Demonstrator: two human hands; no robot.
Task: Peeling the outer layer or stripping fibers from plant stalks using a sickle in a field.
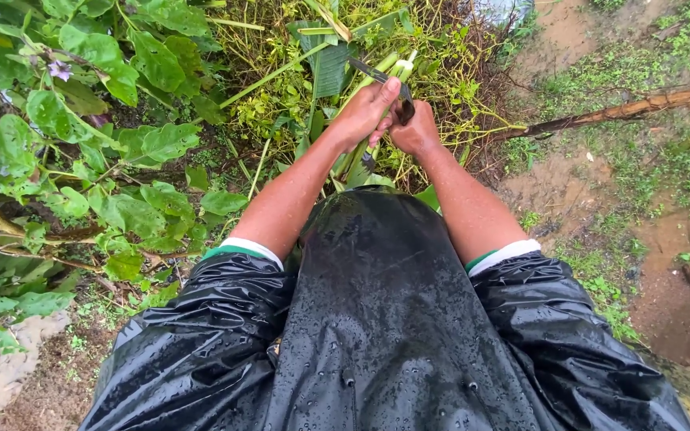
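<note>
— Head view, looking straight down: what have the two hands got?

— Both are closed round the same thing. The left hand (pixel 363 114) wraps its fingers (pixel 383 94) tight on a bundle of green stalks (pixel 382 68), with a dark blade (pixel 370 71) running out past the knuckles, up and to the left. The right hand (pixel 414 132) presses against the left, fingers curled shut on a dark handle (pixel 403 108) between the two.

— So where do the stalks sit?

— They run through the left grip, pale cut ends poking out just above the fingers, the lower part dropping down between the wrists. A small dark tip shows just under the left hand; I cannot tell what it belongs to.

— And round about?

— Below the hands, a wet black raincoat (pixel 385 319) beaded with drops, white and green cuffs at the forearms. Left of the fingers, a broad-leaved bush (pixel 113 136) with a small purple flower (pixel 60 70). Above them, tangled weeds (pixel 441 56). To the right, a bare pole (pixel 632 109) lying slanted over muddy ground (pixel 569 183), well apart from the right hand.
</note>
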